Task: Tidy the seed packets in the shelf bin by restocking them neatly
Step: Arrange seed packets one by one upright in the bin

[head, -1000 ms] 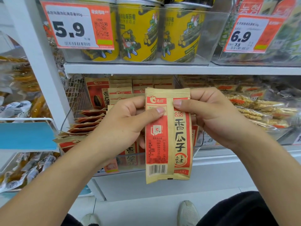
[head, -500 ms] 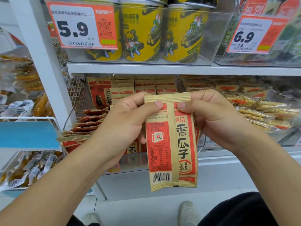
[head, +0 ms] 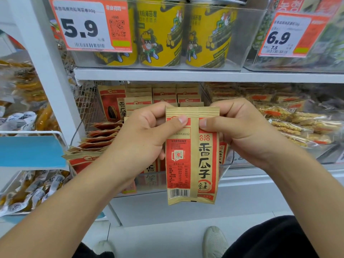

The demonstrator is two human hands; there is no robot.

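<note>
A tan and red seed packet [head: 191, 157] hangs upright in front of the shelf bin, its back with barcode facing me. My left hand [head: 143, 140] pinches its top left corner with thumb on the front. My right hand [head: 240, 129] pinches the top right corner the same way. Behind the packet, the clear shelf bin [head: 226, 164] holds more seed packets: upright rows [head: 163, 95] at the back and a slumped, fanned stack [head: 96, 144] at the left.
Yellow snack tubs [head: 160, 34] stand on the shelf above, behind orange price tags [head: 89, 25]. A bin of clear-wrapped bars [head: 297, 123] sits to the right. Bagged snacks [head: 28, 192] and a blue panel [head: 29, 151] lie left. The white shelf upright [head: 48, 71] borders the bin.
The packet has dropped slightly lower in both hands, and both thumbs now sit nearer its top seam. The grip is otherwise the same.
</note>
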